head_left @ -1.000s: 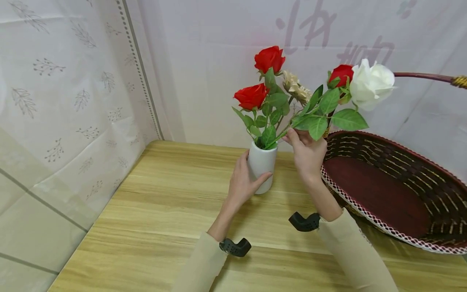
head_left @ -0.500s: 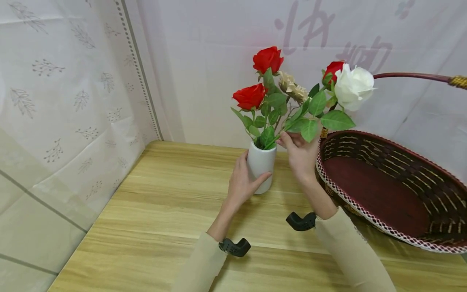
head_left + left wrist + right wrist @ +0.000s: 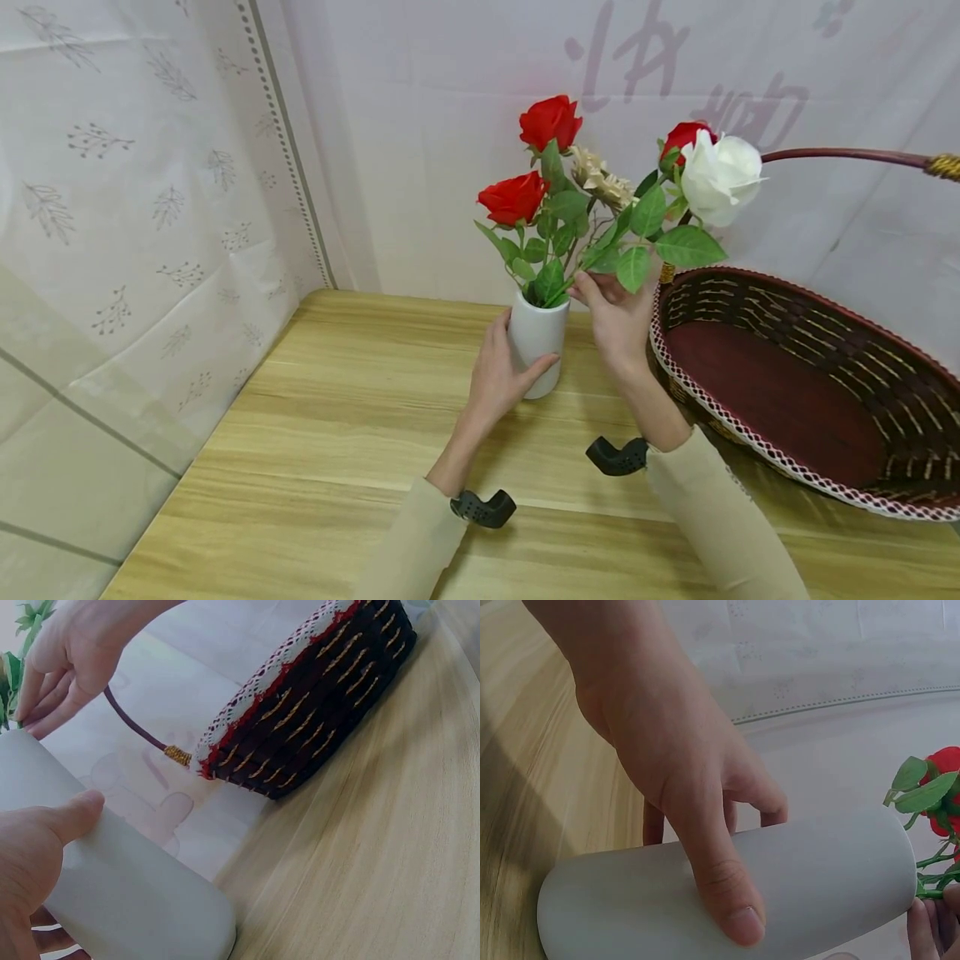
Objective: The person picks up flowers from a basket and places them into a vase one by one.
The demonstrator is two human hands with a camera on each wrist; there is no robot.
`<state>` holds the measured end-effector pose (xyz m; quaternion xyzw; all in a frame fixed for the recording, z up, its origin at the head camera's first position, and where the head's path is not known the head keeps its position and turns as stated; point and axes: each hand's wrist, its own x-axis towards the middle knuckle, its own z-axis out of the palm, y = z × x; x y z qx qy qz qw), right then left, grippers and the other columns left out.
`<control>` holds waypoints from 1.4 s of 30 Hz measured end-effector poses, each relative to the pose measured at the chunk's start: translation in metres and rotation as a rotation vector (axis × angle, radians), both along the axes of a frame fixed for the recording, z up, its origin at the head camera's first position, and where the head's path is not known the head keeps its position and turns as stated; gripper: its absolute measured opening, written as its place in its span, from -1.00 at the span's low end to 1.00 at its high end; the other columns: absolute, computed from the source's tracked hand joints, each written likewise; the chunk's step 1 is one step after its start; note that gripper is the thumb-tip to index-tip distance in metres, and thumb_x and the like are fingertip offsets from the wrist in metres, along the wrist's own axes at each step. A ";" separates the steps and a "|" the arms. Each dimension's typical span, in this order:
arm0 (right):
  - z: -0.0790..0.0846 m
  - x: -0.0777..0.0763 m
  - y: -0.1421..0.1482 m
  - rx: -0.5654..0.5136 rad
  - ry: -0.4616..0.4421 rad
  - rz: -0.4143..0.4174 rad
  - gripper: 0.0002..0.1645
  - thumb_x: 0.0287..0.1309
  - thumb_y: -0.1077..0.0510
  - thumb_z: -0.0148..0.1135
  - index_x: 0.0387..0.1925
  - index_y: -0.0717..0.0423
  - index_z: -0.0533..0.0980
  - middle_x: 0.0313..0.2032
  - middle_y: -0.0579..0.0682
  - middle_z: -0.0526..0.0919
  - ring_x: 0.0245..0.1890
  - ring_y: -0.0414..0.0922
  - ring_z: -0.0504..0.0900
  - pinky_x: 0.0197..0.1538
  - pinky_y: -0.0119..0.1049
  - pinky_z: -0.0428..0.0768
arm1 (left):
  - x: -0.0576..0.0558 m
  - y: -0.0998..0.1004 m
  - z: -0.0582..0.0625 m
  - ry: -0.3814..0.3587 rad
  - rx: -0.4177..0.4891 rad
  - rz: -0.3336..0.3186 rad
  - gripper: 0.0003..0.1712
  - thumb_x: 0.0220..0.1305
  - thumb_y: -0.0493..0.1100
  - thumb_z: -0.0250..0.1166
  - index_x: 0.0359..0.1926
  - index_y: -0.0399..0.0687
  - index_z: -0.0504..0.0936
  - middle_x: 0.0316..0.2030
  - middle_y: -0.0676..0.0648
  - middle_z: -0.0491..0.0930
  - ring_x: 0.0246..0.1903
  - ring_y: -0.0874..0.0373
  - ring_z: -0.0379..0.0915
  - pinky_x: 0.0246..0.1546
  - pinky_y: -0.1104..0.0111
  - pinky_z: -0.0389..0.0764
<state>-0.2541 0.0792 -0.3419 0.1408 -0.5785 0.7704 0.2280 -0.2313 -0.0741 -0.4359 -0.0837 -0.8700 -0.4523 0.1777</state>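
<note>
My left hand grips a white cylindrical vase standing on the wooden table, thumb across its front and fingers round the far side. Right at the vase's rim, my right hand pinches a green stem that leans out to the right. That side carries a white rose with large leaves, and a red rose shows partly behind it. Two more red roses and a beige flower rise from the vase. In the right wrist view the left thumb lies along the vase wall.
A dark woven basket with a lace-trimmed rim and a tall handle stands to the right, close beside my right forearm. Patterned white cloth hangs at the left, with another cloth behind the table. Black cameras sit on both wrists.
My right hand has moved left toward the vase, bringing the white rose and its leaves left and slightly down. My left hand has stayed on the vase.
</note>
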 end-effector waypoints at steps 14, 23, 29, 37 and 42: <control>-0.003 0.003 -0.002 0.134 -0.145 -0.112 -0.69 0.27 0.18 0.39 -0.15 0.40 0.57 -0.33 -0.07 0.70 -0.36 -0.17 0.71 -0.10 -0.29 0.67 | 0.001 -0.001 0.000 -0.001 -0.003 0.000 0.10 0.18 0.22 0.47 0.50 -0.21 0.13 0.31 -0.25 0.34 0.20 -0.11 0.41 0.12 0.00 0.53; -0.004 0.006 0.002 0.166 -0.092 -0.082 -0.71 0.28 0.24 0.36 -0.13 0.45 0.60 -0.30 -0.03 0.68 -0.32 -0.07 0.71 -0.11 -0.27 0.68 | 0.002 0.000 0.000 0.014 0.008 0.005 0.09 0.17 0.22 0.47 0.49 -0.21 0.14 0.31 -0.25 0.35 0.19 -0.11 0.43 0.11 -0.01 0.54; -0.003 0.012 0.003 0.141 -0.114 -0.042 -0.72 0.29 0.25 0.35 -0.10 0.43 0.59 -0.29 -0.03 0.68 -0.26 0.02 0.70 -0.05 -0.18 0.67 | 0.002 0.000 -0.001 0.010 0.008 0.007 0.11 0.17 0.21 0.48 0.49 -0.24 0.13 0.31 -0.25 0.35 0.20 -0.11 0.42 0.12 0.00 0.53; 0.002 0.022 0.008 0.111 -0.088 0.007 -0.68 0.27 0.29 0.36 -0.08 0.51 0.56 -0.25 0.02 0.70 -0.23 0.02 0.69 -0.04 -0.18 0.67 | 0.004 0.000 0.001 0.005 0.026 -0.007 0.10 0.18 0.20 0.48 0.49 -0.25 0.12 0.31 -0.25 0.34 0.20 -0.11 0.40 0.13 -0.02 0.52; 0.004 0.029 0.015 0.166 -0.130 0.017 -0.67 0.29 0.24 0.35 -0.05 0.44 0.58 -0.25 -0.02 0.71 -0.25 -0.07 0.70 -0.05 -0.26 0.66 | 0.005 0.000 0.004 -0.026 0.071 -0.037 0.10 0.20 0.18 0.47 0.51 -0.22 0.09 0.33 -0.25 0.30 0.24 -0.10 0.36 0.18 -0.02 0.47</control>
